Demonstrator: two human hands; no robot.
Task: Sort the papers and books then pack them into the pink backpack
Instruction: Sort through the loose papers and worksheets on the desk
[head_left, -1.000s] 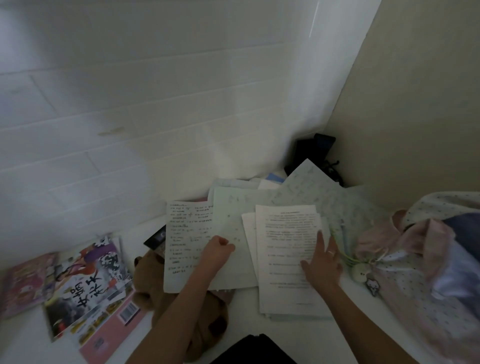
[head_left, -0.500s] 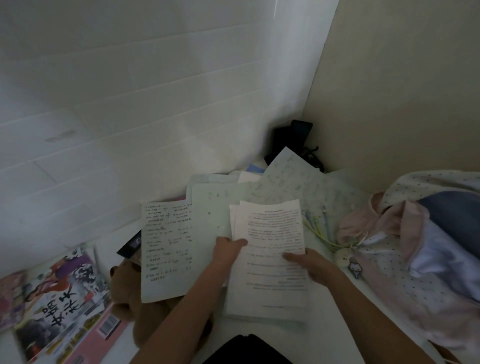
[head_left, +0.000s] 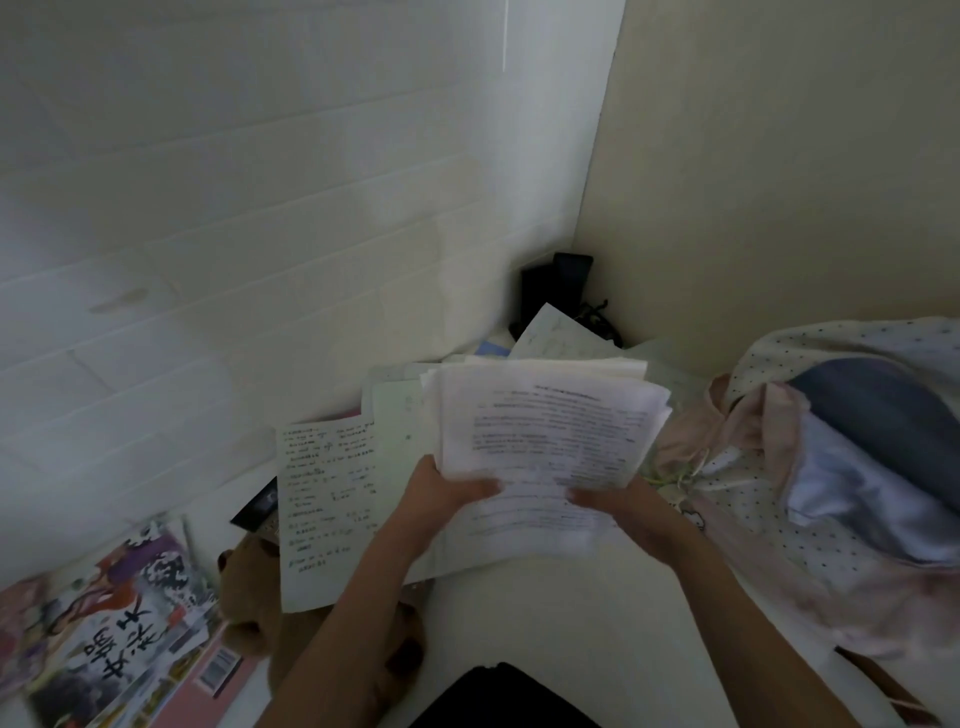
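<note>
Left hand (head_left: 441, 496): grips the lower left edge of the stack of papers (head_left: 550, 441), thumb laid across the top sheet, other fingers hidden under it.
Right hand (head_left: 621, 506): grips the lower right edge of the same stack, thumb on top, fingers curled below.
Stack of papers: printed sheets, raised and tilted off the white desk (head_left: 571, 623), at the centre of the view; blurred, so the print cannot be read.
Handwritten sheet (head_left: 327, 499): lies flat at 9 o'clock from the stack, overlapping the brown plush toy (head_left: 249, 587).
Loose papers (head_left: 556, 338): spread at 12 o'clock behind the stack, reaching a dark object (head_left: 558, 286) in the corner, possibly a charger or case.
Pink backpack (head_left: 779, 519): at 3 o'clock, just beside the right hand, pale pink with small dots, its mouth gaping with blue lining showing.
Books (head_left: 119, 639): illustrated covers piled at 8 o'clock, well apart from the backpack, beside the plush toy.
</note>
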